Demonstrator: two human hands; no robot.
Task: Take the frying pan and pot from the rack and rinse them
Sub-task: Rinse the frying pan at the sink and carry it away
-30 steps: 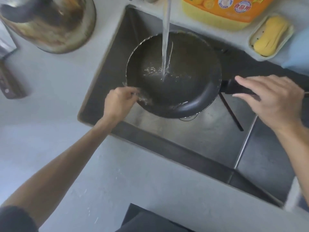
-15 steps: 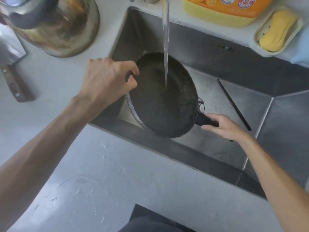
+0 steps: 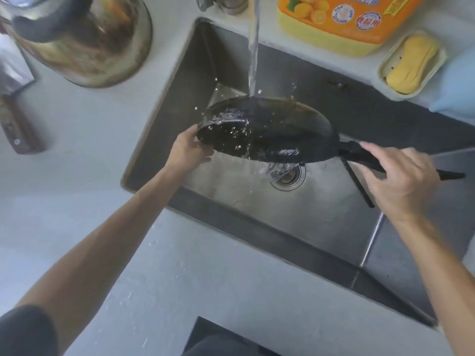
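Observation:
A black frying pan [image 3: 267,129] is held over the steel sink [image 3: 321,217], tilted so its underside faces me. The tap's water stream [image 3: 253,47] hits its upper edge and splashes; water runs off toward the drain [image 3: 289,177]. My left hand [image 3: 187,150] grips the pan's left rim. My right hand [image 3: 401,178] is closed around the pan's black handle [image 3: 357,152], whose tip sticks out to the right. A steel pot [image 3: 84,39] with a dark handle stands on the counter at the top left.
An orange and yellow detergent bottle [image 3: 344,21] and a soap dish with a yellow bar [image 3: 411,60] sit behind the sink. A knife with a wooden handle [image 3: 15,124] lies at the left. A thin black rod [image 3: 358,183] lies in the sink.
The pan swung from standing upright low in the sink to tilted higher under the stream. My left hand dropped from its top rim to its left edge; my right hand rose with the handle.

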